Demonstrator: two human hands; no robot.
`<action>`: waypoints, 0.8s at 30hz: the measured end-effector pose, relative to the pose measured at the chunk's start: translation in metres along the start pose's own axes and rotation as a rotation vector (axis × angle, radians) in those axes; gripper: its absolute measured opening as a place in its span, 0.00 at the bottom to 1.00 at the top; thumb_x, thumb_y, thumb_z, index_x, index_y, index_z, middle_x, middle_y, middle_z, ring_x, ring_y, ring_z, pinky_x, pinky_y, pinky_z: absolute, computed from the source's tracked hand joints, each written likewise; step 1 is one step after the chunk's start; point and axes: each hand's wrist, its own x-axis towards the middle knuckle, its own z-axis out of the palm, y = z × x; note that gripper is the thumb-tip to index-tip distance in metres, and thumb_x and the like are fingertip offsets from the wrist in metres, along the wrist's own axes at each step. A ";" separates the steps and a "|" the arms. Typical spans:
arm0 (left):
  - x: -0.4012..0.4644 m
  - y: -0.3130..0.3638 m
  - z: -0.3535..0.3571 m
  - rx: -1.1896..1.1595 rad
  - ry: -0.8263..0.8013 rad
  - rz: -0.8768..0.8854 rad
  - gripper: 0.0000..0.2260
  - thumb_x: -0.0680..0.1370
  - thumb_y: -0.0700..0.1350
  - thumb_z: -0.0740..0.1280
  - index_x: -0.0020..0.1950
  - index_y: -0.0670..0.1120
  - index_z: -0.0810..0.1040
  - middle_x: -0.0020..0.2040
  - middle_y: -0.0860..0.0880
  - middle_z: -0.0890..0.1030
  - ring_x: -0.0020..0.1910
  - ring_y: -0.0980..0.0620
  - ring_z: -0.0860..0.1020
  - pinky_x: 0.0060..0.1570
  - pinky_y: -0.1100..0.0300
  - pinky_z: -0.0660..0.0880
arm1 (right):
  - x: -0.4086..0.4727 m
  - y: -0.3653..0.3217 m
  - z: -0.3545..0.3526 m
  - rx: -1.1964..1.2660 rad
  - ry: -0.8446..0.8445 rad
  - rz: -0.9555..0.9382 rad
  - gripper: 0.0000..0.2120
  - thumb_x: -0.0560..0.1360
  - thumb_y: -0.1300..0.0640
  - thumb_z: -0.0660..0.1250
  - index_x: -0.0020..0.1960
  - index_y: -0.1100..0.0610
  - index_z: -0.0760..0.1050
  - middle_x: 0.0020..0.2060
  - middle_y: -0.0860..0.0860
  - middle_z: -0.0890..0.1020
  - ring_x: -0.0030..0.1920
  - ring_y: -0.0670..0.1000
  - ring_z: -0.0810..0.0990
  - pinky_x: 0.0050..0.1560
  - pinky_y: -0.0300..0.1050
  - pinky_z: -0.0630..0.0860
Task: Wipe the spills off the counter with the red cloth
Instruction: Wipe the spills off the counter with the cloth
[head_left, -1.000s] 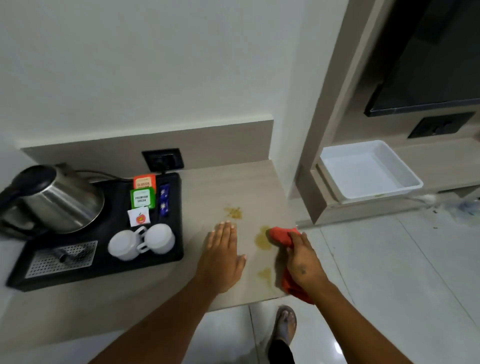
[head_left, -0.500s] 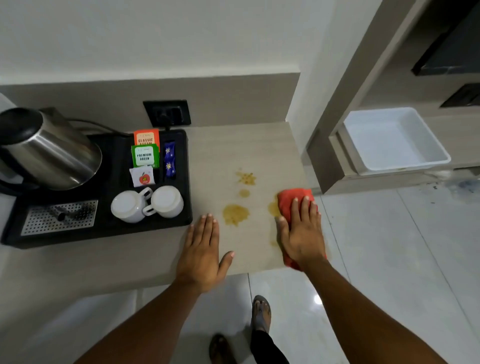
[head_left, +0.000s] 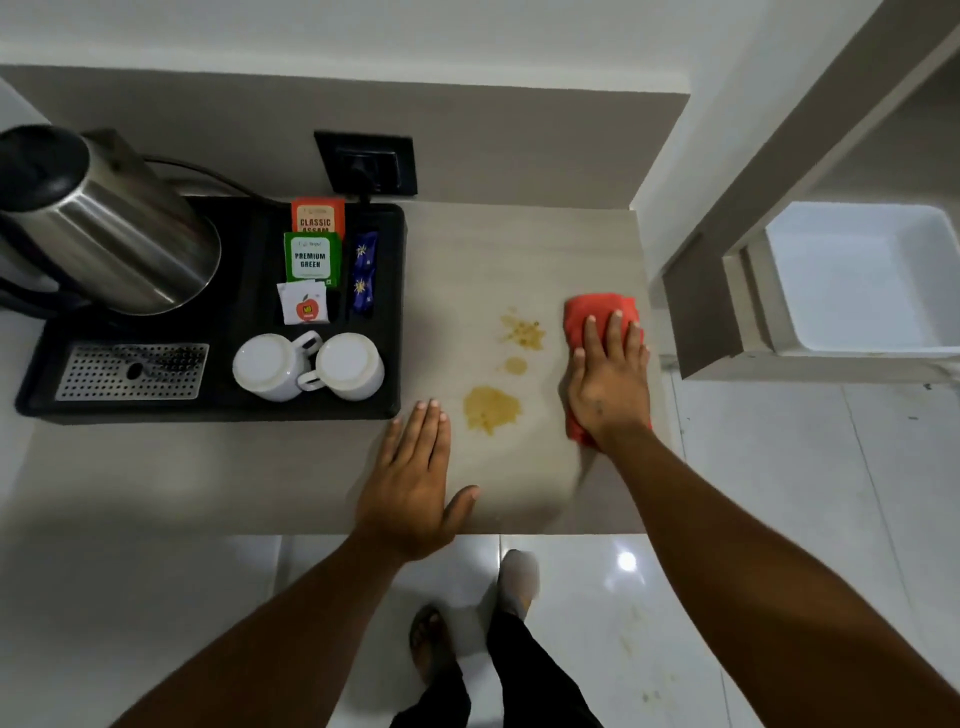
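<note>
The red cloth (head_left: 597, 312) lies flat on the beige counter (head_left: 519, 249) near its right edge. My right hand (head_left: 608, 379) presses down on it with fingers spread. Yellow-brown spills sit just left of the cloth: a large blot (head_left: 491, 409), a small round spot (head_left: 515, 366) and a speckled patch (head_left: 522, 332). My left hand (head_left: 415, 478) rests flat on the counter near the front edge, fingers together, holding nothing.
A black tray (head_left: 218, 410) on the left holds a steel kettle (head_left: 104, 223), two upturned white cups (head_left: 306, 366) and tea sachets (head_left: 311, 254). A wall socket (head_left: 366, 163) is behind. A white bin (head_left: 862, 280) sits on a shelf at right. Floor and feet lie below.
My right hand has gone from gripping the bunched cloth to pressing it flat, and has slid it away from me along the counter's right side. The left hand has stayed flat near the front edge.
</note>
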 end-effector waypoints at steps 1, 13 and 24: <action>0.000 0.000 0.000 -0.009 0.003 -0.008 0.41 0.81 0.66 0.53 0.82 0.37 0.51 0.84 0.37 0.54 0.84 0.41 0.48 0.80 0.39 0.51 | 0.008 -0.007 0.001 0.001 -0.010 -0.039 0.27 0.84 0.48 0.46 0.81 0.54 0.50 0.80 0.60 0.50 0.79 0.64 0.44 0.78 0.63 0.44; 0.001 0.000 0.001 -0.010 -0.021 -0.035 0.43 0.80 0.67 0.56 0.82 0.36 0.52 0.84 0.36 0.54 0.84 0.40 0.46 0.81 0.39 0.50 | 0.091 0.012 -0.026 -0.099 -0.035 -0.260 0.29 0.80 0.48 0.48 0.78 0.59 0.61 0.78 0.62 0.59 0.78 0.66 0.51 0.78 0.62 0.48; 0.002 0.002 0.002 -0.018 -0.007 -0.042 0.43 0.79 0.66 0.58 0.82 0.37 0.52 0.84 0.37 0.54 0.84 0.40 0.48 0.81 0.40 0.49 | 0.120 -0.010 -0.022 -0.101 -0.087 -0.752 0.23 0.81 0.54 0.55 0.72 0.63 0.70 0.74 0.62 0.68 0.76 0.66 0.61 0.74 0.64 0.61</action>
